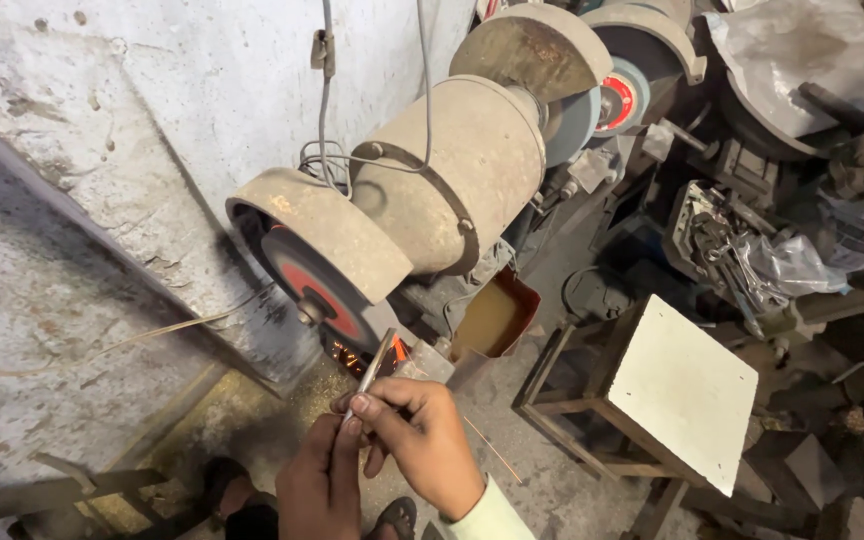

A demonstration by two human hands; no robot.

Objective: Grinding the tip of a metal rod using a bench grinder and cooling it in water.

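Both hands, left hand (320,490) and right hand (422,440), fingers pinched shut on thin metal rod (372,368), tip sparking against grinder wheel (317,290).

Background was a rough whitewashed wall (152,110) with grey cables (324,120) hanging down it, pretty stained and chipped. Further back sat a second grinder wheel (620,100) with a red centre under its own rusty guard (652,35). A small tin tray (497,318) of brownish liquid sat just beside the machine base. To the right stood a wooden stool (682,390) with a white square top, tilted in view. Behind it, a cluttered pile of metal parts and crumpled plastic wrap (787,265). Down at the bottom edge, a sandal (397,515) on the dusty floor (542,470).
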